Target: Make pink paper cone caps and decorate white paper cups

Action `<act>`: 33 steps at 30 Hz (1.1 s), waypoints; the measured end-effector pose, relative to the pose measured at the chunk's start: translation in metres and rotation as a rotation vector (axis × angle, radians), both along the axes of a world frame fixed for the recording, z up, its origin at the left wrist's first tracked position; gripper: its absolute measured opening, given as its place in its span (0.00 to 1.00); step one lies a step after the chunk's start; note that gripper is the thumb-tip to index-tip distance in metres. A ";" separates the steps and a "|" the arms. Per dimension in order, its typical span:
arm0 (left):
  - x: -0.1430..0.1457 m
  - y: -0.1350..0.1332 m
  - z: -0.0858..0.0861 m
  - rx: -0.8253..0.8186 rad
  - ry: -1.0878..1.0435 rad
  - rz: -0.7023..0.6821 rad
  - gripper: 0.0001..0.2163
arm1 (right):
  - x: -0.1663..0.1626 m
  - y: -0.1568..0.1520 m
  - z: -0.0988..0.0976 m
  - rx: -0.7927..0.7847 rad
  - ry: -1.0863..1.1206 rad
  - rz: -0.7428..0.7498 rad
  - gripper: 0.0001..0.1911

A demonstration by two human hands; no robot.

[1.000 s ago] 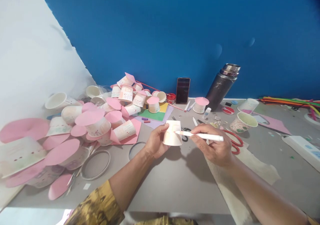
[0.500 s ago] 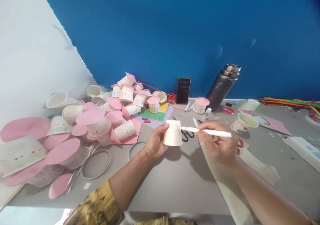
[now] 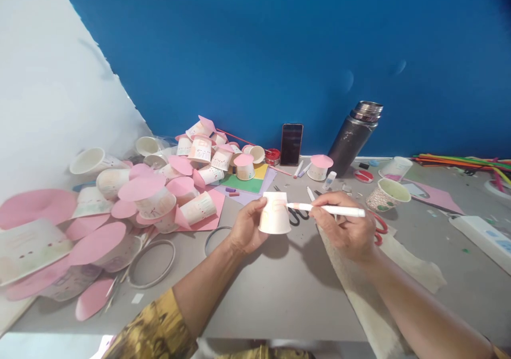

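Note:
A white paper cup point(image 3: 274, 216), held upside down above the table, carries faint peach and yellow marks on its side. My left hand point(image 3: 248, 226) grips it from the left, thumb on its side near the top. Pinched in my right hand point(image 3: 346, 226) is a white marker point(image 3: 339, 210) with a peach band, its tip at the right side of the cup. Black-handled scissors point(image 3: 297, 216) lie behind the cup. Red-handled scissors point(image 3: 381, 228) rest partly behind my right hand, and a beige cloth point(image 3: 351, 290) lies beneath my right forearm.
Many paper cups with pink paper discs point(image 3: 143, 186) are heaped on the left. Toward the wall stand a phone point(image 3: 291, 145), a dark flask point(image 3: 353, 138) and a pink-topped cup point(image 3: 318, 171). Rightward are a patterned cup point(image 3: 387, 195) and a power strip point(image 3: 483, 239). Grey rings point(image 3: 151, 287) lie front left.
The marker's tip has shifted slightly along the cup's side, and the peach line there looks longer. Both hands keep their holds; the whole view has slid slightly.

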State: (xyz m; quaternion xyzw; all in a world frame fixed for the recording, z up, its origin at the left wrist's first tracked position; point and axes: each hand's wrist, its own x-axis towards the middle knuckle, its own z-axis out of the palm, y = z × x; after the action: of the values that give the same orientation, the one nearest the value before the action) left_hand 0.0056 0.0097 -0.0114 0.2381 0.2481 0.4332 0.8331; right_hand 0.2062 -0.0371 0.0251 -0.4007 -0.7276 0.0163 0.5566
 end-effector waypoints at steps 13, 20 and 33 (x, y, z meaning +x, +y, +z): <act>0.003 -0.001 -0.002 0.017 0.013 0.026 0.15 | -0.001 -0.001 0.001 0.014 -0.005 0.025 0.02; 0.002 0.001 -0.002 0.000 0.007 0.043 0.10 | -0.003 -0.001 0.005 0.001 -0.022 0.073 0.03; 0.002 0.002 0.001 -0.020 0.034 0.062 0.13 | 0.002 0.002 -0.006 -0.072 0.131 0.054 0.08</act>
State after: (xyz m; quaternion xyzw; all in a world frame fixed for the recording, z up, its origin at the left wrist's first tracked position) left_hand 0.0075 0.0112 -0.0107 0.2293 0.2736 0.4523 0.8173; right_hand 0.2078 -0.0355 0.0187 -0.3988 -0.6991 0.0836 0.5875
